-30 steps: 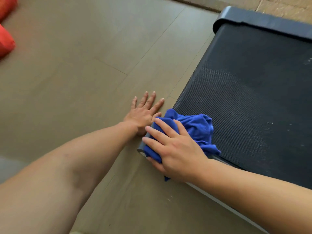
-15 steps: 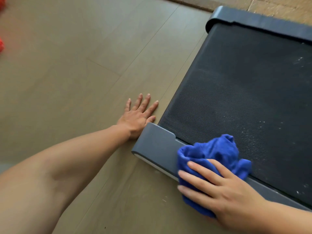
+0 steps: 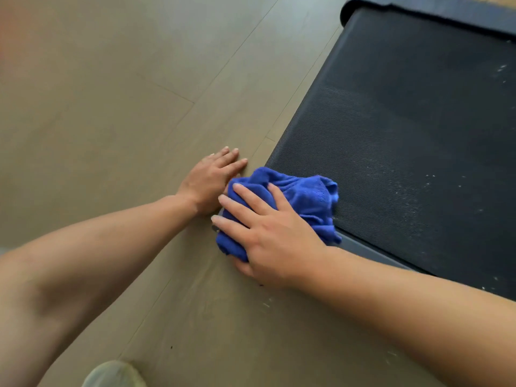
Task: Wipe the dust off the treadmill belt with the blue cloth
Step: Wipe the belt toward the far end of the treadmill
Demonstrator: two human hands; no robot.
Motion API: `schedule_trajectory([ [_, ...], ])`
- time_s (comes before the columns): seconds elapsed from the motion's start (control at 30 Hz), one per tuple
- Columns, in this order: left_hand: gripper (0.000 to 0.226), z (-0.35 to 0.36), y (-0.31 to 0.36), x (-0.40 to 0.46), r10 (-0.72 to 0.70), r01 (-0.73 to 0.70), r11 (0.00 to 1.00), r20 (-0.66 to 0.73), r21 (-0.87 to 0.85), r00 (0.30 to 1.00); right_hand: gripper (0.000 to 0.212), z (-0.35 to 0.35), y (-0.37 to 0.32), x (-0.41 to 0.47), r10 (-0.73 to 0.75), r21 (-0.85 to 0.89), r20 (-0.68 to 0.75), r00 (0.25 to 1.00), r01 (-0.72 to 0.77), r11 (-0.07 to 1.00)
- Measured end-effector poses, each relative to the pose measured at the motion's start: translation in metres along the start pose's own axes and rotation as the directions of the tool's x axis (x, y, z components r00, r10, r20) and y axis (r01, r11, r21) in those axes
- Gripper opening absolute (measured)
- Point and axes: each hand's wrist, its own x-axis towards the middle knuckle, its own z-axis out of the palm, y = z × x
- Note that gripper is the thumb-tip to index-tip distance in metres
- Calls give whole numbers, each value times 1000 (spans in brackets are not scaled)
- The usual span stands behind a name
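The black treadmill belt [image 3: 405, 129] fills the right side, with pale dust specks on its right part. A bunched blue cloth [image 3: 304, 191] lies over the treadmill's near left corner and hides it. My right hand [image 3: 268, 233] lies on top of the cloth, fingers spread over it and thumb tucked under its near edge, gripping it. Flat on the wooden floor, my left hand [image 3: 209, 180] rests just left of the cloth with its fingers straight.
A grey frame rail [image 3: 371, 254] runs along the belt's near edge, and a dark end cover [image 3: 418, 12] closes its far end. Wooden floor [image 3: 111, 107] spreads to the left. A pale shoe tip [image 3: 111, 375] shows at the bottom edge.
My right hand has swept the cloth left along the near rail, back onto the treadmill's corner beside my left hand. The left hand stays planted on the floor.
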Motion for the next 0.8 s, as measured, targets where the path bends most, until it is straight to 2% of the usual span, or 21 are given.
schedule_trajectory([
  [0.07,63,1,-5,-9,36,-37,999,-34,-9,999,67,-2,5,8,-10,-25,21,1000,10,1000],
  [0.13,53,-4,-7,-14,42,-48,998,-174,-31,984,66,-2,12,-4,-45,-62,38,998,47,997],
  [0.23,47,-26,-4,-15,50,-73,996,-385,-46,921,65,-1,22,-40,-74,-68,49,996,77,995],
  [0.33,50,-46,16,-18,218,-238,971,-467,16,857,65,-3,38,-96,-130,-108,43,991,133,985],
  [0.4,53,-44,41,-22,326,-335,940,-426,55,844,64,-5,55,-141,-159,-125,48,986,164,979],
  [0.5,58,-35,76,-22,307,-281,951,-313,127,899,67,-12,72,-187,-186,-146,102,977,200,969],
  [0.57,68,-38,94,-18,253,-239,962,-105,131,962,71,-15,75,-199,-166,-167,163,973,193,967],
  [0.63,76,-35,111,-17,245,-270,942,144,197,959,74,-20,75,-198,-162,-147,187,969,190,971],
  [0.67,78,-29,117,-19,260,-305,919,197,251,945,74,-20,75,-196,-165,-134,192,968,192,972],
  [0.73,77,-19,125,-28,282,-327,883,175,335,943,70,-25,78,-200,-205,-122,189,960,230,966],
  [0.8,75,-16,127,-30,269,-302,886,141,351,953,66,-34,86,-207,-227,-92,216,950,251,964],
])
